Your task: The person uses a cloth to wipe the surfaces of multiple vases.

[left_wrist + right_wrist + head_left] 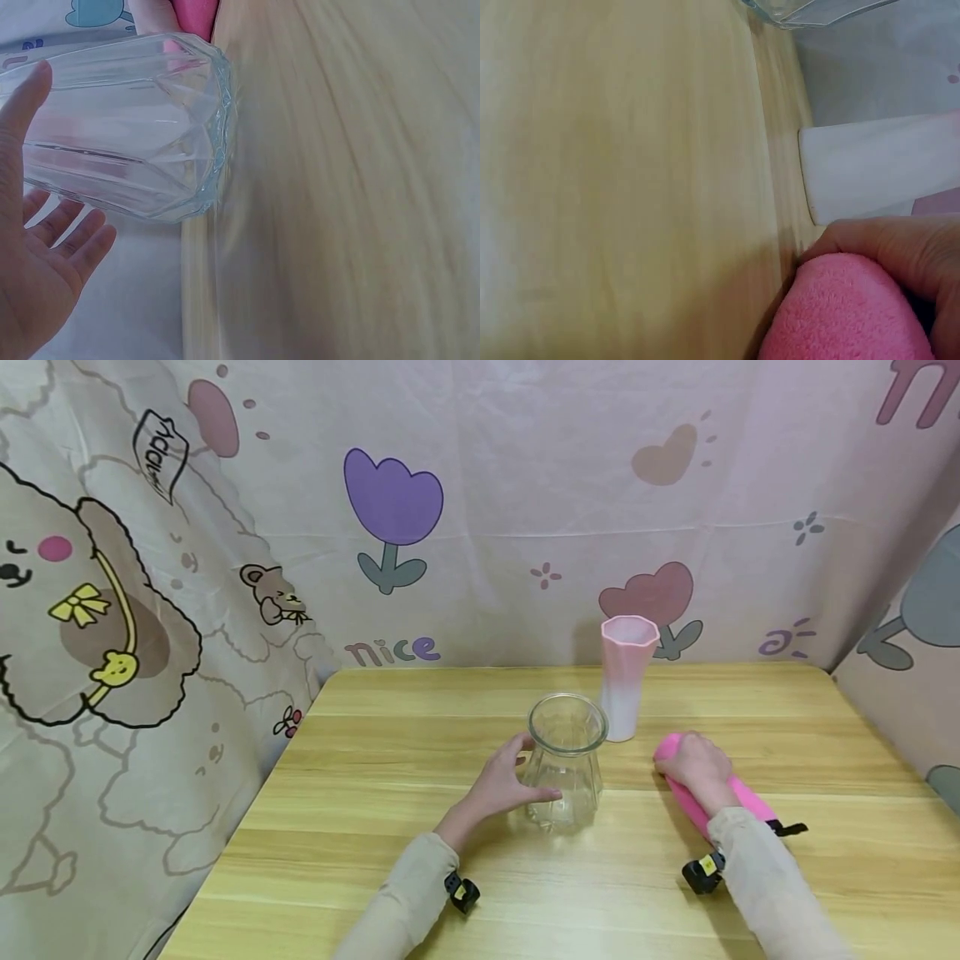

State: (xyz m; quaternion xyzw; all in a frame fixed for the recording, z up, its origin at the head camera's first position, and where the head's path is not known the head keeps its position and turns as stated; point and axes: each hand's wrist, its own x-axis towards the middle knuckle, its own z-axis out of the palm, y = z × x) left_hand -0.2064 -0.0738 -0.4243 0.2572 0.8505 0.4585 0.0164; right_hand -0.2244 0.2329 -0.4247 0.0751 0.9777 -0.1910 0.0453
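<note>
A clear glass vase [566,802] with a wide round rim stands upright on the wooden table [420,727]. My left hand [498,783] is spread around its left side, thumb across the front and fingers behind. In the left wrist view, the thumb overlaps the vase's side and the relaxed fingers [64,232] show beyond it. My right hand [697,764] grips the far end of a long pink fuzzy cloth roll [684,802] lying on the table. A black strap shows at its near end. Its rounded fuzzy tip [844,315] fills the bottom of the right wrist view.
A pink-and-white faceted vase [626,685] stands just behind the glass one, to its right. Behind the table hangs a printed cloth [487,485] with flowers and cartoon animals, which also covers the left and right sides.
</note>
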